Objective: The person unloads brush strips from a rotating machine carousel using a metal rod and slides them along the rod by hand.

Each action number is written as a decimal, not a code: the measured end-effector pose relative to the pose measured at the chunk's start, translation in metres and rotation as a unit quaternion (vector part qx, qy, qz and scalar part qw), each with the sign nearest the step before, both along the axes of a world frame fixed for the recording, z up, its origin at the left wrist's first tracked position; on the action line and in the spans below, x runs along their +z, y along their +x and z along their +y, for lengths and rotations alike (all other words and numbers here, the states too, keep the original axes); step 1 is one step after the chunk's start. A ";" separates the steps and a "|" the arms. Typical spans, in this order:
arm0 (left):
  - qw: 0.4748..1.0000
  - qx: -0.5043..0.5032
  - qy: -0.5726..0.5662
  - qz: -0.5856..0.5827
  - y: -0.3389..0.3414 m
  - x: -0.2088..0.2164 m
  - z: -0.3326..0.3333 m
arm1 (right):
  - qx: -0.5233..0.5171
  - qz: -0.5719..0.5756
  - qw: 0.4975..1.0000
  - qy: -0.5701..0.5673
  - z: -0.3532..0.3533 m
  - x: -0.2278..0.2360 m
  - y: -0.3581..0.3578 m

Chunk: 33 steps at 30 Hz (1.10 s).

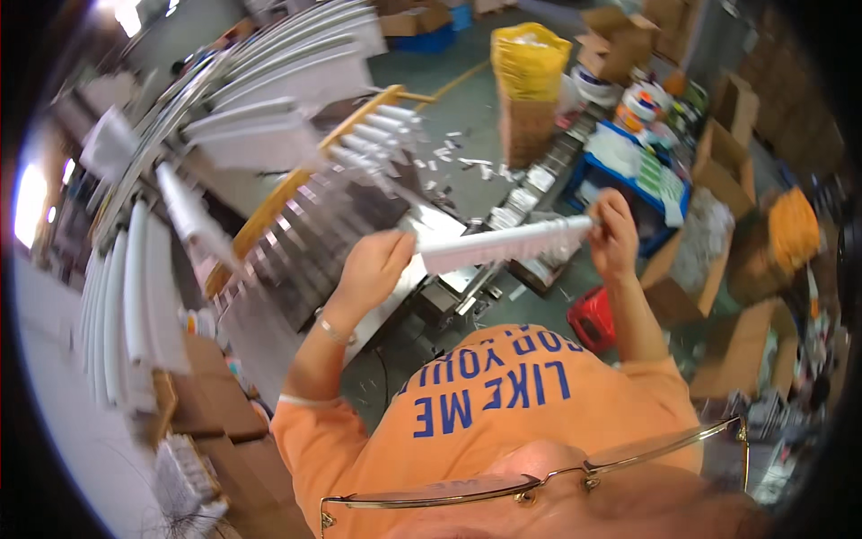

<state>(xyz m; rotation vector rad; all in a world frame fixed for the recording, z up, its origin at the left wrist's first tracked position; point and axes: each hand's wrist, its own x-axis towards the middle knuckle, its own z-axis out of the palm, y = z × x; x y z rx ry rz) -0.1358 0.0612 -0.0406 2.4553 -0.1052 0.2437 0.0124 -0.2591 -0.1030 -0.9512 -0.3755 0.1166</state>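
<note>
Stretched between my two hands, in front of my chest, is a long white roll of thin sheet material (pixel 505 246) with a loose edge hanging below it. My left hand (pixel 375 268) grips its left end, fingers closed. At the other end, slightly higher, my right hand (pixel 614 235) pinches the roll's tip. Below and behind the roll, a metal worktable (pixel 440 225) shows in part. To the left of it stands a frame with a yellow bar (pixel 278 208) and several white-tipped rods (pixel 373 144).
A curved rack on the left carries several white rolls (pixel 135 278). White scraps (pixel 476 164) litter the floor. Around me are a yellow bag (pixel 530 58) on a carton, a blue crate (pixel 620 171), a red plastic object (pixel 591 319), open cartons (pixel 736 346) and an orange bag (pixel 794 226).
</note>
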 end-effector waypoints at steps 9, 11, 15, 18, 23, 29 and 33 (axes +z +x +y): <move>0.824 -0.092 -0.489 0.271 0.017 -0.025 -0.056 | -0.084 -0.194 0.955 -0.206 0.017 0.038 0.099; 0.846 -0.055 -0.478 0.231 0.032 -0.026 -0.076 | -0.236 -0.219 0.928 -0.188 0.012 0.033 0.117; 0.848 0.018 -0.515 0.126 0.090 -0.043 -0.126 | -0.244 -0.286 0.912 -0.165 0.008 -0.024 0.085; 0.864 0.041 -0.502 -0.012 0.152 -0.059 -0.170 | 0.069 -0.173 0.981 -0.049 0.009 -0.056 0.055; 0.784 0.092 -0.606 -0.094 0.241 -0.073 -0.249 | -0.007 -0.186 0.982 -0.034 0.010 -0.049 0.111; 0.935 0.088 -0.339 -0.054 0.261 -0.056 -0.270 | -0.042 -0.070 0.997 -0.018 -0.053 -0.039 0.186; 0.958 0.128 0.014 -0.257 0.261 -0.009 -0.219 | -0.006 -0.036 0.999 -0.021 -0.106 -0.037 0.224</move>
